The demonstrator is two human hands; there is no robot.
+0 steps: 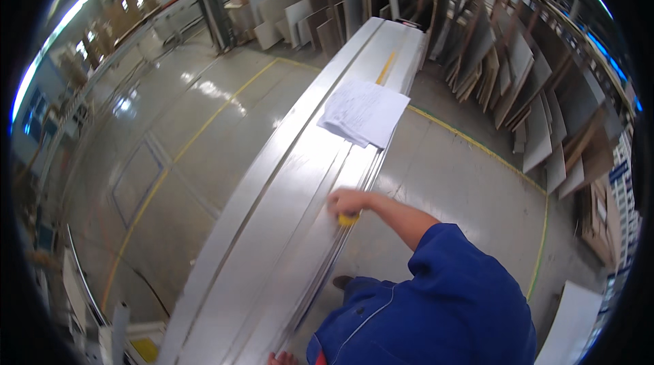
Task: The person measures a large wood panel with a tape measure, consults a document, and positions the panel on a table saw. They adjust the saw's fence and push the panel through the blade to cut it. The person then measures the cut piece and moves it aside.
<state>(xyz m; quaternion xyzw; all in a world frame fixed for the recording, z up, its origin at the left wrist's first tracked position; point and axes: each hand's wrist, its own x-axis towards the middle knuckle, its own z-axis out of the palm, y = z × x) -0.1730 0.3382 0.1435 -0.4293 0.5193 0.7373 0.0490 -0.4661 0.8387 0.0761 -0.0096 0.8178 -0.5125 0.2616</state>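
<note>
A long aluminium sliding table (pixel 255 247), like that of a panel saw, runs from the bottom of the view up to the far end. My right hand (pixel 349 203) is closed around a small yellow object (pixel 348 220), apparently a tape measure, at the table's near edge. Motion blurs this hand and hides most of what it grips. Farther along lies a small stack of white paper sheets (pixel 365 112) with handwriting and drawn lines. Only the fingers of my left hand (pixel 282 359) show at the bottom edge, beside the table's near side; the rest is cut off.
A yellow strip (pixel 387 67) runs along the table beyond the papers. Racks of upright panels and offcuts (pixel 511 63) stand to the right. More boards (pixel 301 17) lean at the back. Yellow floor lines (pixel 199 132) mark the floor. White machine parts (pixel 120 332) sit at lower left.
</note>
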